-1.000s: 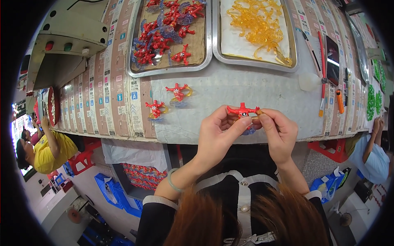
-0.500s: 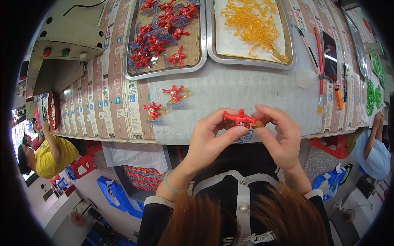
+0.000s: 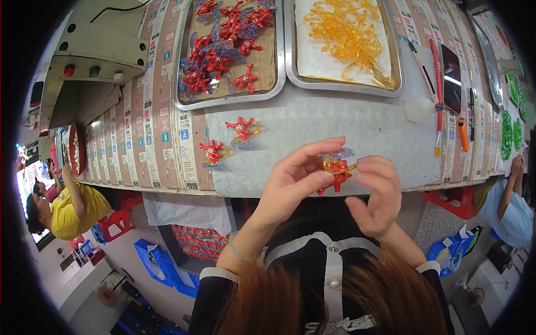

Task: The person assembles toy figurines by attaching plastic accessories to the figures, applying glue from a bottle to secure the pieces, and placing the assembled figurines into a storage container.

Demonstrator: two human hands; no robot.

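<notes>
My left hand [image 3: 293,181] pinches a small red toy figure [image 3: 336,171] with a yellow curved piece and a pale blue clear piece on it, held just above the table's near edge. My right hand [image 3: 377,195] is beside it, fingertips touching the figure from the right. Two similar finished red figures [image 3: 242,129] [image 3: 214,153] lie on the grey table [image 3: 346,123] ahead to the left. A metal tray [image 3: 184,100] holds several red figures with blue pieces. A second tray [image 3: 291,67] holds several yellow translucent curved pieces [image 3: 346,33].
A paintbrush [image 3: 438,95], a dark phone [image 3: 451,78], an orange marker [image 3: 463,134] and green parts [image 3: 511,131] lie at the right. A grey machine with red and green buttons [image 3: 89,61] stands at the left. People sit at the far left [image 3: 72,204] and far right [image 3: 511,201].
The figure has been turned in my hands from lying flat across to standing more upright. My left hand now grips it from above while my right fingers have loosened.
</notes>
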